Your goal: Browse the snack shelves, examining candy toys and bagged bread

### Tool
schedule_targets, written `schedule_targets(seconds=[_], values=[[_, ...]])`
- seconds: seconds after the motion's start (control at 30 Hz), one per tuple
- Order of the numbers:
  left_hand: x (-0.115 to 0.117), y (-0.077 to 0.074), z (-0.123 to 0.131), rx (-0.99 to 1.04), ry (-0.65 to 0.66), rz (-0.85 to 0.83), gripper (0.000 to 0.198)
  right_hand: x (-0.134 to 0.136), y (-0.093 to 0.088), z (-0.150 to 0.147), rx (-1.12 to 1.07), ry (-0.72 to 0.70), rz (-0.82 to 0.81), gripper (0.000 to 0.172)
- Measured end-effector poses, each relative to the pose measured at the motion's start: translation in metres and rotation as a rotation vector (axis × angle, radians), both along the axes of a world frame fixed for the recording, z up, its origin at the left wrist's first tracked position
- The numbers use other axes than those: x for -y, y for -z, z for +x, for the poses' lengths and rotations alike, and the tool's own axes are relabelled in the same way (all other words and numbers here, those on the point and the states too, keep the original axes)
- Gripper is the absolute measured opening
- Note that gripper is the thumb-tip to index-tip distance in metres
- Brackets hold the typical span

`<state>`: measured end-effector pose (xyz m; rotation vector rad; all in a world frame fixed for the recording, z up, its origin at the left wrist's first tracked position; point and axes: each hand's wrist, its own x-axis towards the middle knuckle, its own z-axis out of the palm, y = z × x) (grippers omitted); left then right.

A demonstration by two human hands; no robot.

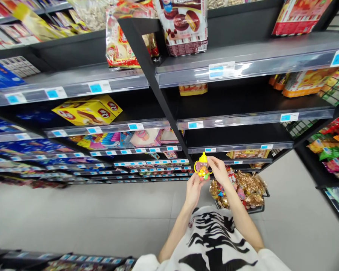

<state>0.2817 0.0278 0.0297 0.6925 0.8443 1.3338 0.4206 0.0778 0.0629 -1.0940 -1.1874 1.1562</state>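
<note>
In front of my body I hold a baby-bottle-shaped candy container [202, 167] with both hands. It has a yellow nipple-shaped top, yellow side handles and a clear body with round coloured candies low inside. My left hand [194, 188] is closed on its lower left end. The fingers of my right hand [219, 170] grip its upper right side, close to the yellow top. Below and right of my right hand, a dark basket [257, 209] stands on the floor, heaped with gold-wrapped packages [250, 184] and some colourful small items.
Store shelves [240, 116] with price tags run across in front of me. Yellow boxes [87, 110], boxed pink toys or sweets [147, 137] and a snack bag [183, 26] sit on them. Another rack [336, 150] stands at right. Grey tiled floor [115, 210] lies below.
</note>
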Motion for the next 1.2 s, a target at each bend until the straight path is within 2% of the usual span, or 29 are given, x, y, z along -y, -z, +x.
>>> schedule_targets(seconds=[0.37, 0.6, 0.83, 0.93, 1.07, 1.2], values=[[-0.004, 0.001, 0.0, -0.159, 0.009, 0.055, 0.067, -0.001, 0.0, 0.001, 0.026, -0.033, 0.018, 0.042], [-0.006, 0.001, -0.001, -0.183, 0.023, 0.065, 0.064, -0.001, -0.004, 0.001, 0.012, -0.046, 0.009, 0.043], [-0.006, -0.001, 0.001, -0.194, 0.025, 0.046, 0.064, -0.003, -0.002, 0.005, -0.043, -0.063, -0.001, 0.041], [-0.004, -0.004, 0.002, -0.168, 0.038, 0.015, 0.065, -0.003, 0.0, 0.007, -0.11, -0.121, -0.016, 0.038], [-0.002, -0.006, 0.002, -0.102, 0.076, 0.01, 0.066, -0.001, 0.004, 0.009, -0.274, -0.286, -0.109, 0.047], [-0.002, -0.008, 0.0, -0.111, 0.073, 0.03, 0.063, 0.0, 0.008, 0.006, -0.339, -0.305, -0.155, 0.048]])
